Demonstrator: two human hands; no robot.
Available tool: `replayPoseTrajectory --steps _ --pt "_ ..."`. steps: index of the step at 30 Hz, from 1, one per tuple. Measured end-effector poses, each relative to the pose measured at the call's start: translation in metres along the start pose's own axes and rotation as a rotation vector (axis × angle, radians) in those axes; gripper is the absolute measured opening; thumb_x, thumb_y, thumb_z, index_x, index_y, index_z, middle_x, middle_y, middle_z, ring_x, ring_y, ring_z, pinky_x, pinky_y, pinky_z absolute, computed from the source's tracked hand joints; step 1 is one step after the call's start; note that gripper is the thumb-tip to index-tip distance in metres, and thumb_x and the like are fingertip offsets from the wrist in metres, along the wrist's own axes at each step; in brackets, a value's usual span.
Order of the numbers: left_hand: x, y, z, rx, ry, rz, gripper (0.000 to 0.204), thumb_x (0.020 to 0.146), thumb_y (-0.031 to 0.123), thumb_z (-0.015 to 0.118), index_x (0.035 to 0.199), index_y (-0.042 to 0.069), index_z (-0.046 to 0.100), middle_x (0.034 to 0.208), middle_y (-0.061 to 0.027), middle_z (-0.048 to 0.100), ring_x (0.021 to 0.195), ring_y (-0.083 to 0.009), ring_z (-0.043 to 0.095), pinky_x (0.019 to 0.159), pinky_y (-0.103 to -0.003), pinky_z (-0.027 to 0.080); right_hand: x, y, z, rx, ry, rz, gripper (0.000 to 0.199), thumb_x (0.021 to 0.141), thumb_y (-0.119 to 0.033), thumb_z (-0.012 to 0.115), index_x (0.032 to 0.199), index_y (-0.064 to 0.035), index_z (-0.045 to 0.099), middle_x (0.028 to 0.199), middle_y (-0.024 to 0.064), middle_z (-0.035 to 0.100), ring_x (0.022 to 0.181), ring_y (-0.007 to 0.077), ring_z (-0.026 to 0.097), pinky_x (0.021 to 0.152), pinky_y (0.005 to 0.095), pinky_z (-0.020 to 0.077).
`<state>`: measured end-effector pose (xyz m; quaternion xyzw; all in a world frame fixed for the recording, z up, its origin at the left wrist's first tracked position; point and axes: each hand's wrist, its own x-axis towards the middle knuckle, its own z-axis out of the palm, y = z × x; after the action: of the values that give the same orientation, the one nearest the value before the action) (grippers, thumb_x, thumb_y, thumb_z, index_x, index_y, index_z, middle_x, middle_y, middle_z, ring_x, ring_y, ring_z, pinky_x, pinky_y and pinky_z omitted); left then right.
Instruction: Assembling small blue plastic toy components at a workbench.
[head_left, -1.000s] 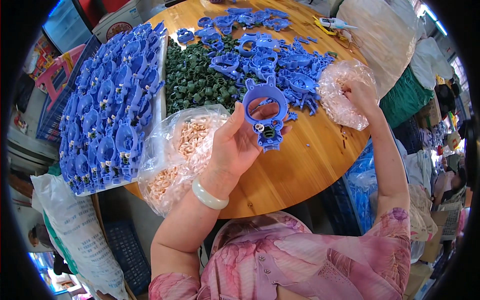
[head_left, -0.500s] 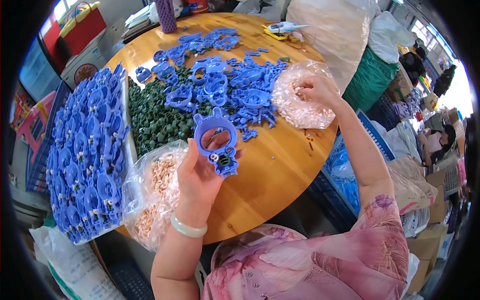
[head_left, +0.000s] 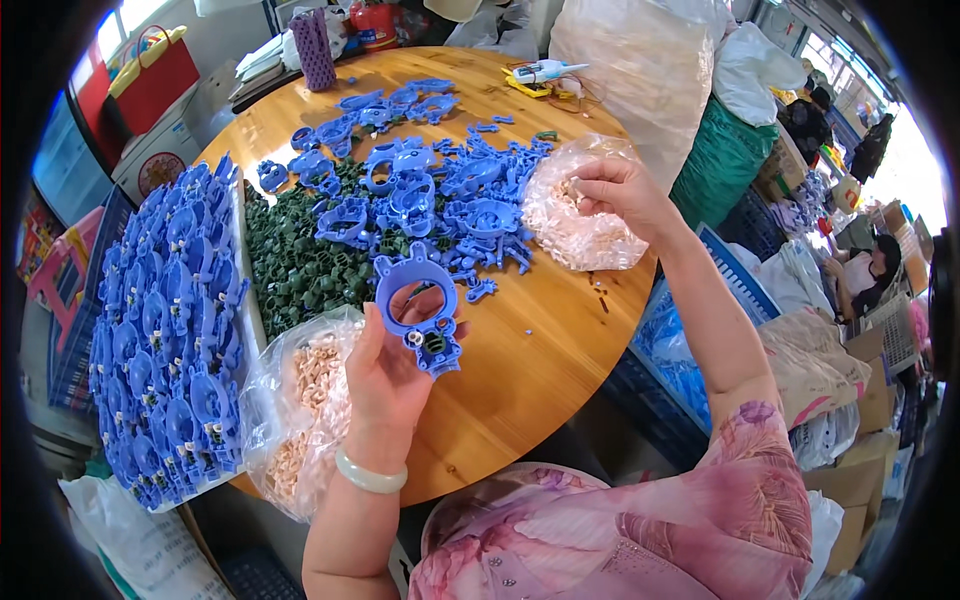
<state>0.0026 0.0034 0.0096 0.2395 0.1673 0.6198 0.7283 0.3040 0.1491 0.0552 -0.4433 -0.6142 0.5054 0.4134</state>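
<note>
A blue plastic part with a large round ring (head_left: 448, 318) is held up in my left hand (head_left: 385, 385), my thumb on its left edge and fingers behind it. Set into its lower end are a small white piece and a dark green piece. Over a clear plastic bag of small pale pink pieces (head_left: 590, 240) is my right hand (head_left: 618, 195), fingertips pinched together; what they hold is too small to make out. Beside my left wrist lies another clear bag of small peach-coloured pieces (head_left: 318, 375).
Dark green pieces (head_left: 300, 255) and loose blue parts (head_left: 480, 215) are heaped on the round wooden table (head_left: 500, 370). A tray of blue parts (head_left: 170, 330) stands on the left. A white-and-yellow tool (head_left: 545, 72) lies at the far edge; blue crates (head_left: 740, 270) stand right of the table.
My right hand has lifted slightly from inside the pink bag, its fingertips now showing in a pinch. My left hand still holds the blue part. The whole view has shifted a little.
</note>
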Motion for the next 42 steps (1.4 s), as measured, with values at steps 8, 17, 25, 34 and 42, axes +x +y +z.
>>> replayPoseTrajectory --steps 8,17,25,34,42 --pt "0.001 -0.002 0.0 0.04 -0.002 0.036 0.052 0.094 0.042 0.042 0.127 0.002 0.043 0.121 -0.0143 0.053 0.109 -0.0278 0.053 0.094 -0.046 0.043 -0.027 -0.022 0.061 0.33 -0.175 0.07 0.013 0.084 -0.007 0.062 0.093 0.0018 0.06 0.091 0.0129 0.065 0.079 0.0201 0.067 0.074 0.0306 0.0549" --pt "0.002 -0.002 0.001 0.038 -0.013 0.104 0.045 0.094 0.032 0.044 0.127 0.002 0.045 0.125 -0.0141 0.052 0.113 -0.0283 0.052 0.1 -0.047 0.039 -0.05 -0.019 0.118 0.142 -0.192 -0.272 0.006 0.082 -0.003 0.065 0.087 -0.0004 0.062 0.084 0.0024 0.063 0.075 0.0083 0.061 0.07 0.0223 0.05" --pt "-0.001 0.001 0.001 -0.039 0.012 0.108 0.043 0.088 0.02 0.053 0.126 0.003 0.043 0.117 -0.0113 0.055 0.113 -0.0239 0.048 0.092 -0.038 0.042 -0.063 -0.016 0.159 -0.104 -0.097 -0.52 0.006 0.079 0.0 0.066 0.082 0.0005 0.061 0.083 0.0048 0.06 0.074 0.0092 0.059 0.065 0.022 0.0482" --pt "-0.003 0.003 0.003 -0.05 -0.015 0.146 0.044 0.085 0.02 0.054 0.126 0.007 0.044 0.116 -0.0086 0.055 0.113 -0.0214 0.047 0.087 -0.037 0.041 -0.067 -0.013 0.169 -0.245 0.013 -0.629 0.007 0.076 0.0 0.067 0.077 -0.0005 0.06 0.078 0.0059 0.057 0.065 0.0118 0.057 0.057 0.023 0.0466" --pt "-0.001 0.003 0.004 -0.015 -0.077 0.189 0.056 0.079 0.011 0.059 0.131 0.005 0.041 0.114 -0.0064 0.056 0.109 -0.019 0.049 0.093 -0.034 0.04 -0.072 -0.011 0.172 -0.353 0.028 -0.629 0.007 0.077 -0.003 0.067 0.077 -0.0012 0.06 0.074 0.0058 0.055 0.057 0.0135 0.055 0.051 0.0235 0.0435"
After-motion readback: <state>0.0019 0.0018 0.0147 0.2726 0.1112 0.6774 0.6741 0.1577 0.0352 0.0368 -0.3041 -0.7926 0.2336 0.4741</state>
